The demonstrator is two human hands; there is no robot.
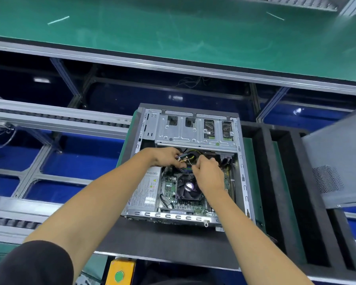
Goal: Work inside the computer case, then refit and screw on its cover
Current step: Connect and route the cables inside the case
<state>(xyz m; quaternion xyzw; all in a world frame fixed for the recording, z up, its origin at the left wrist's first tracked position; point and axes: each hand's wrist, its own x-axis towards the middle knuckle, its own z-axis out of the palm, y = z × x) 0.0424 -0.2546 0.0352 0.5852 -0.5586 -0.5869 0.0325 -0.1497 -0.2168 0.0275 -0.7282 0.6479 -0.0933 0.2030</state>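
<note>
From my remote seat I log both bare forearms stretched forward into the open computer case [195, 124], which lies on its side on a dark foam pad [152, 239] at the centre of the view. The left hand [164, 156] enters from 8 o'clock, palm down, its fingers curled round a bundle of coloured wires [186, 159] just under the drive cage [193, 130]. The right hand [209, 173] comes in from 5 o'clock, back toward the camera, and its fingertips pinch a thin wire of the same bundle. The two hands nearly meet at the top of the motherboard [170, 187].

Count: two hands, one case, one round cooler fan [188, 188], one silver power supply [146, 192] with a printed label, one detached cover.

Condition of the case: grey sheet metal, side open, interior exposed. The drive cage spans the 12 o'clock end. The power supply sits along the 9 o'clock wall, and the fan lies at 6 o'clock of the hands. A row of slots runs along the 6 o'clock edge.

The cover [337, 161], a grey panel with a perforated vent patch, stands tilted at 3 o'clock of the case, well apart from it, over black foam slots [286, 182]. A green bench [173, 33] crosses the 12 o'clock side. A yellow box with a green button [119, 274] sits at 6 o'clock.
</note>
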